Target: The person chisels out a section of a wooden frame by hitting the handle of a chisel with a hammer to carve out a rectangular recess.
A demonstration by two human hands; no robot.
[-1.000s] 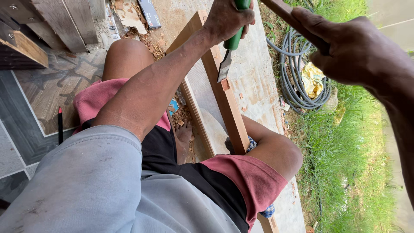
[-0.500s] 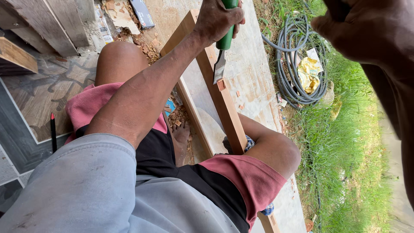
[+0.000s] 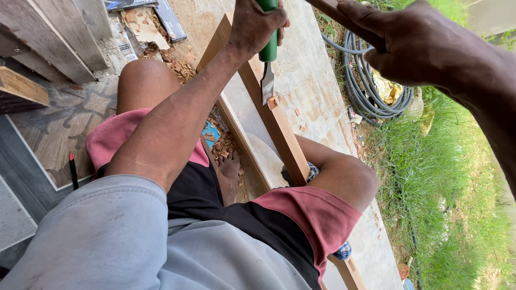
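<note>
My left hand (image 3: 255, 24) grips a green-handled chisel (image 3: 267, 70), holding it upright. Its blade tip rests on a small notch in a long wooden board (image 3: 282, 134). The board lies across my lap, between my knees, and runs from the top middle down to the lower right. At the top right, my right hand (image 3: 414, 45) is closed around a wooden tool handle (image 3: 330, 9). It hovers to the right of the chisel, and the tool's head is out of view.
Wood chips (image 3: 226, 147) lie on the ground under the board. A coiled grey hose (image 3: 371, 99) sits on the edge of the concrete slab (image 3: 314, 70), with grass (image 3: 457, 204) beyond. Planks (image 3: 48, 37) are stacked at the top left. A red pencil (image 3: 72, 171) lies on the tiles.
My right hand swung up and away half a second ago and is now back beside the chisel with the wooden handle. My left hand has kept the chisel on the board.
</note>
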